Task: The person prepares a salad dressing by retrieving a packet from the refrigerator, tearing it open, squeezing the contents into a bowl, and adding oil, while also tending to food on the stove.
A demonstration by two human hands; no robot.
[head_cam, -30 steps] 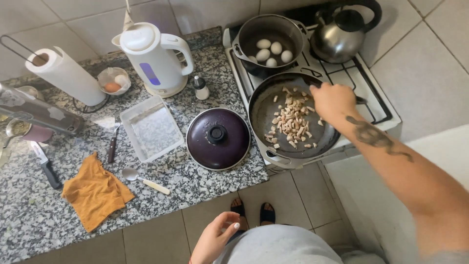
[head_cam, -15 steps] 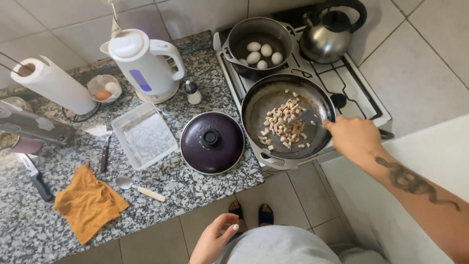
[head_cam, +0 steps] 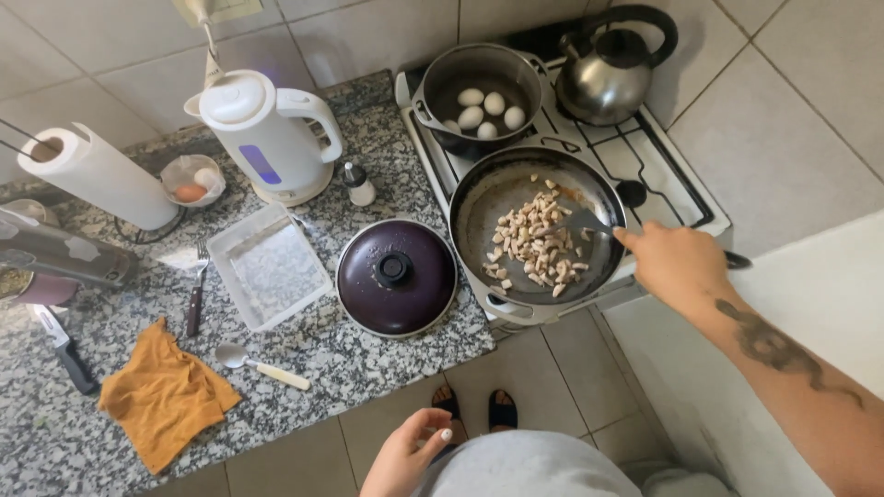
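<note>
Grey tiled walls back a speckled granite worktop [head_cam: 387, 368] joined to a white gas stove [head_cam: 672, 175]; on the worktop lie a purple lid [head_cam: 396, 276], a clear tray [head_cam: 267, 265], a white kettle [head_cam: 267, 138], a paper roll [head_cam: 92, 175] and an orange cloth [head_cam: 161, 396]. On the stove, my right hand [head_cam: 677, 262] is closed around the handle of a spatula [head_cam: 580, 221] whose blade lies among pale chopped pieces in the dark frying pan [head_cam: 539, 230], with a pot of eggs [head_cam: 479, 97] and a steel kettle [head_cam: 612, 69] behind. My left hand [head_cam: 405, 456] hangs low by my body over the tiled floor, fingers loosely curled, holding nothing.
</note>
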